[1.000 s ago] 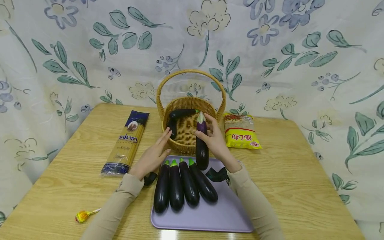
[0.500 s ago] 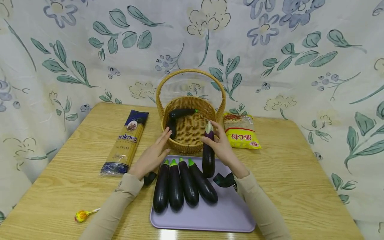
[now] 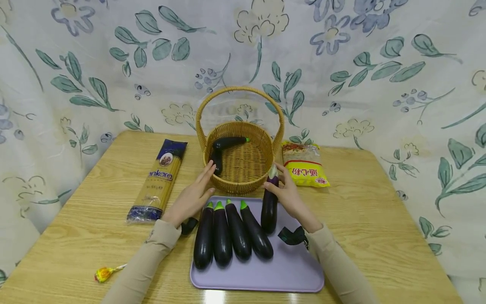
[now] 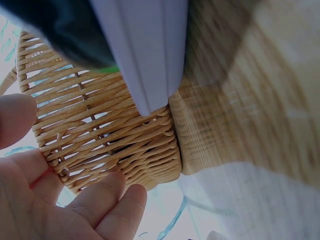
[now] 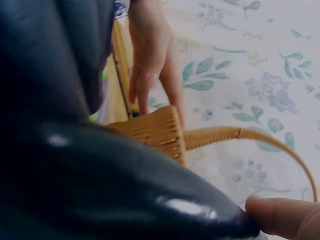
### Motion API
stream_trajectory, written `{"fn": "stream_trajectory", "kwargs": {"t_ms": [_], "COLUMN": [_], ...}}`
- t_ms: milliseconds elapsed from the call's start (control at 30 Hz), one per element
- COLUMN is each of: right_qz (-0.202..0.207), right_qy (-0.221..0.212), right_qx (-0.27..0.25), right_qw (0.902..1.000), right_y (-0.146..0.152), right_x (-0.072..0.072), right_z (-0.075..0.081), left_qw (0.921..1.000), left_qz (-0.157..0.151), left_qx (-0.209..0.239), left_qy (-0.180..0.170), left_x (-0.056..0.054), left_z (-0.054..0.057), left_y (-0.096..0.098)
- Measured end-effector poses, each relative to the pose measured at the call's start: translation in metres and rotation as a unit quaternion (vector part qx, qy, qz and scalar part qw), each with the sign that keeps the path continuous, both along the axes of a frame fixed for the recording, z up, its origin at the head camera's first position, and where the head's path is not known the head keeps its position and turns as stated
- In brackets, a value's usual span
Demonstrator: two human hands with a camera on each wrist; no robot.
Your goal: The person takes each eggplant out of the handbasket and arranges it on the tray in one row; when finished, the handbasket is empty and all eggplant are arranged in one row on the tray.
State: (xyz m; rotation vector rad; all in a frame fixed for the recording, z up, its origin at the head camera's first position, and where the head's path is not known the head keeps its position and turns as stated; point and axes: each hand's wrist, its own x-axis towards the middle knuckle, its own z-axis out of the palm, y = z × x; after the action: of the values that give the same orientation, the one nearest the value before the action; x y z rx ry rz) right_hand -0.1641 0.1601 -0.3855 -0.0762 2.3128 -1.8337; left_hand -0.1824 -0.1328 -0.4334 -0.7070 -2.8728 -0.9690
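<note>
Between the fingers and thumb of my right hand point(image 3: 288, 196) is a dark eggplant point(image 3: 268, 211), gripped near its pale stem end. It hangs stem up over the back right of the lilac tray point(image 3: 258, 280); whether its lower end touches the tray I cannot tell. Several more eggplants point(image 3: 222, 236) lie side by side on the tray's left half. My left hand point(image 3: 190, 202) touches the left front rim of the wicker basket point(image 3: 243, 185) with fairly straight fingers, as the left wrist view also shows. Two dark eggplants point(image 3: 229, 142) lie inside the basket along its back and left.
Left of the basket lies a pack of spaghetti point(image 3: 157, 181). A yellow bag of pasta point(image 3: 305, 166) stands close on its right. A wrapped lollipop point(image 3: 104, 273) is near my left forearm. The basket's tall handle point(image 3: 241, 88) arches up before a floral curtain point(image 3: 341, 105).
My right hand has brought the eggplant from the basket's front edge to the right and toward me, over the tray. My left hand stays at the basket rim.
</note>
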Motion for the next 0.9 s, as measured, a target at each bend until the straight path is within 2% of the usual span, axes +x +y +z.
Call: {"fn": "stream_trajectory", "kwargs": {"t_ms": [267, 533, 900], "right_qz": [-0.023, -0.007, 0.017], "right_qy": [-0.038, -0.054, -0.058], "right_qx": [0.028, 0.045, 0.068], "right_qw": [0.9986, 0.9975, 0.9959], "right_y": [0.011, 0.017, 0.015], "right_x": [0.004, 0.008, 0.014], "right_z": [-0.011, -0.023, -0.03], "left_qw": [1.0, 0.9999, 1.0], "left_qz": [-0.008, -0.004, 0.002], "left_qx": [0.0, -0.003, 0.001], "left_qy": [0.005, 0.01, 0.007], "left_x": [0.001, 0.0, 0.0], "left_z": [-0.001, 0.0, 0.0], "left_y": [0.0, 0.0, 0.0]}}
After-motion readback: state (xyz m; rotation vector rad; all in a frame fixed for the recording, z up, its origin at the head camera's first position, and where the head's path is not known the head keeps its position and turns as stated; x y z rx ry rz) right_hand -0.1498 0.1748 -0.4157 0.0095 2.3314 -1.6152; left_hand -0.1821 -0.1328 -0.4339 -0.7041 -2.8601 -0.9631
